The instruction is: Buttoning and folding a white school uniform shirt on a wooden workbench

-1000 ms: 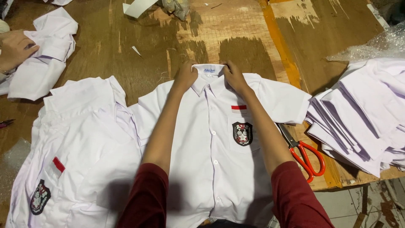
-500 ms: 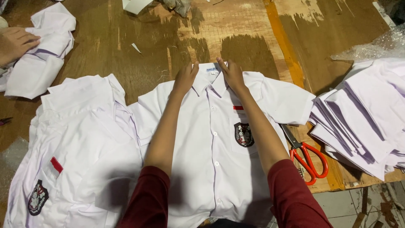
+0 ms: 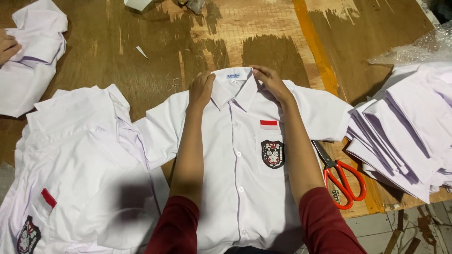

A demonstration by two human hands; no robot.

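l hand [image 3: 201, 90] & r hand [image 3: 270, 83] flat on white shirt [image 3: 235, 178] collar, arms outstretched

Both forearms extended forward, near parallel; left hand [image 3: 201, 90] and right hand [image 3: 271, 83] palms down, fingers curled.

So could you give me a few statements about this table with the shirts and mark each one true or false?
1. Both hands rest on the collar of the white shirt. True: the left hand and the right hand are at the collar.
2. The scissors have blue handles. False: the handles are red.
3. The scissors lie on the right side of the shirt. True.
4. The shirt lies face down. False: its buttons and chest badge face up.
5. A stack of folded white cloth lies on the right. True.
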